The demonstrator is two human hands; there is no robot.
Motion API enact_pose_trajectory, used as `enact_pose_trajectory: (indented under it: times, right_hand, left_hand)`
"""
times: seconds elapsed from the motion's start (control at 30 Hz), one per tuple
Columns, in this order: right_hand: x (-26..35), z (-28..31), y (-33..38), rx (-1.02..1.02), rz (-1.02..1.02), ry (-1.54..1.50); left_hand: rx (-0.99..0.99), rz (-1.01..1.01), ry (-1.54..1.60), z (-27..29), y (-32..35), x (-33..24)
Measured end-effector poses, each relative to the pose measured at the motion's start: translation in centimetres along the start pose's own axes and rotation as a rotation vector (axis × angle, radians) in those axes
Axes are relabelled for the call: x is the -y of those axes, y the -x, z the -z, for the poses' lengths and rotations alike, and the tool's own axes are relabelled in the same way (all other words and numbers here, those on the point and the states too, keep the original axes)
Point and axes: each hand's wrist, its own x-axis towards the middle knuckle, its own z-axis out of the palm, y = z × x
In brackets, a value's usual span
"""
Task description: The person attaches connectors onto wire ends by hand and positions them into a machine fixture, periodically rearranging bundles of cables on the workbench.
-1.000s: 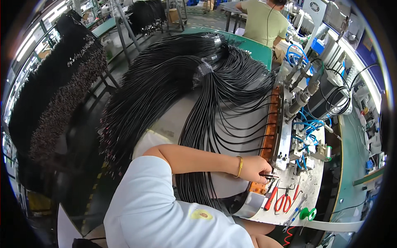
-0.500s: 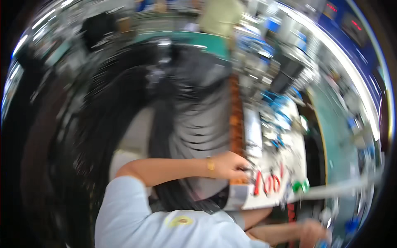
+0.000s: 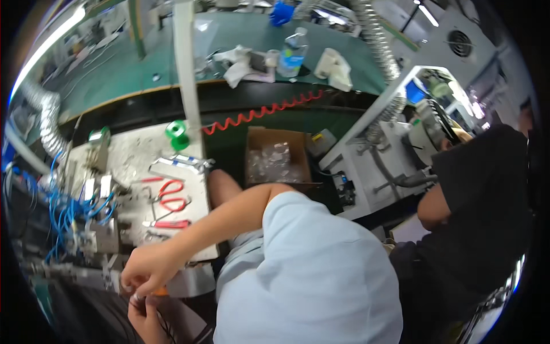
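My right hand [image 3: 152, 267] reaches across to the left, at the near edge of a white work board [image 3: 134, 152]. Its fingers are pinched together, with a small pale tip showing below them; what they grip is too small to name. Just beneath, my left hand [image 3: 147, 321] comes up with thumb and fingers closed, almost touching the right fingertips. Thin black cable [image 3: 166, 328] runs down from the left hand. Red-handled pliers [image 3: 171, 224] and another red-handled tool [image 3: 172, 196] lie on the board beside my right forearm.
A green spool [image 3: 178, 137] stands on the board near a metal fixture with blue tubes [image 3: 71, 212]. Beyond are a red coiled hose [image 3: 258, 113], a cardboard box [image 3: 306, 156] of clear bags and a bottle [image 3: 292, 54]. A person in dark clothing [image 3: 475, 212] works at right.
The view has swung far round, and the black cable bundles have left the middle of it. My hands, wide apart before, are now close together at the board's edge.
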Motion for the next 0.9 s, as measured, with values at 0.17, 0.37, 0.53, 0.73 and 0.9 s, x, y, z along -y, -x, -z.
enact_pose_trajectory:
  times: [0.17,0.37,0.53,0.73,0.9]
  right_hand:
    - [-1.3,-3.1,3.5,-0.550,-0.126,-0.003]
    - [-1.7,-5.7,3.1,-0.640,0.140,0.264]
    - [-2.2,-4.9,1.7,-0.495,0.264,0.276]
    - [-4.7,-1.6,2.1,-0.173,0.202,0.324]
    - [-3.6,-1.5,1.2,-0.092,0.156,0.255]
  left_hand:
    - [0.099,0.199,0.013,-1.9,0.2,-3.1]
    - [0.002,0.191,0.053,-0.5,0.4,-2.9]
    - [-0.065,0.104,-0.128,1.0,1.3,-2.3]
    - [-0.044,0.096,-0.163,-0.1,-1.4,-2.8]
    - [-0.092,0.226,-0.067,0.1,0.2,-5.4]
